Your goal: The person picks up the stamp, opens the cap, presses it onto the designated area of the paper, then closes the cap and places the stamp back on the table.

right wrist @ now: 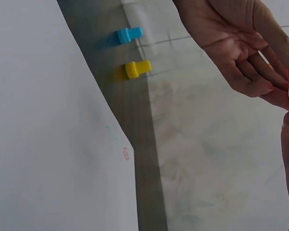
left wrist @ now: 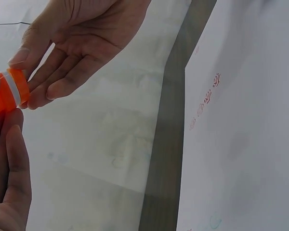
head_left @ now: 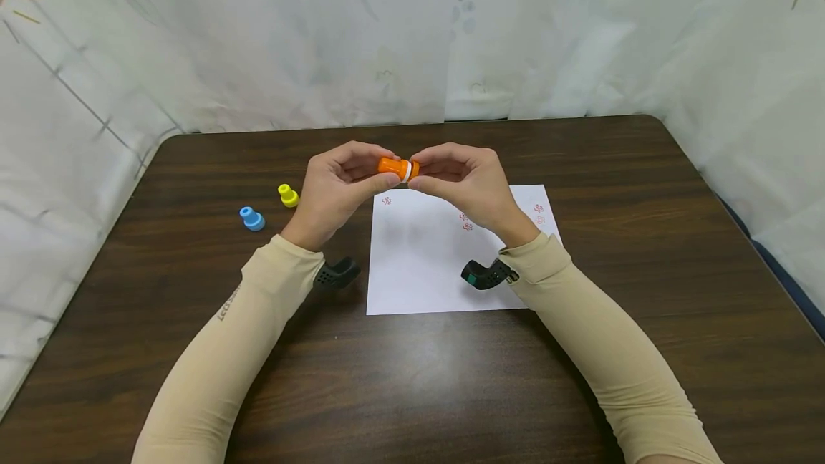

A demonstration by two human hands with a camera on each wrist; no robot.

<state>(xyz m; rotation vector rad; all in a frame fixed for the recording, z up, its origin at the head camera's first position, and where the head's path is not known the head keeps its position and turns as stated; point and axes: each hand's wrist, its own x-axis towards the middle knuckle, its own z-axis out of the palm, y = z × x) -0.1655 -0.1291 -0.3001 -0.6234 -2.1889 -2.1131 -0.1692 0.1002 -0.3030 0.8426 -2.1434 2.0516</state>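
While both hands are raised a bit above the table [head_left: 193, 349], they meet in the middle around a small orange stamp [head_left: 397, 167] with a white band around it. The left hand [head_left: 338, 188] pinches the longer orange end between thumb and fingertips, and the right hand [head_left: 467, 185] pinches the shorter end past the white ring, so the stamp lies sideways between them, held off the surface. In the left wrist view you can see the right hand's thumb and fingers closing on the orange end cap, with the rest of its fingers loosely curled underneath.

Right below and slightly toward the right hand there's a white sheet of paper [head_left: 419, 271] with a few little red stamp marks [head_left: 466, 222] on it, some under the right wrist and one just under the left hand's fingertips. Off to the outer side of the left hand sit a yellow stamp [head_left: 288, 195] and a blue stamp [head_left: 252, 218], close together, both standing on the table and well apart from the hands.
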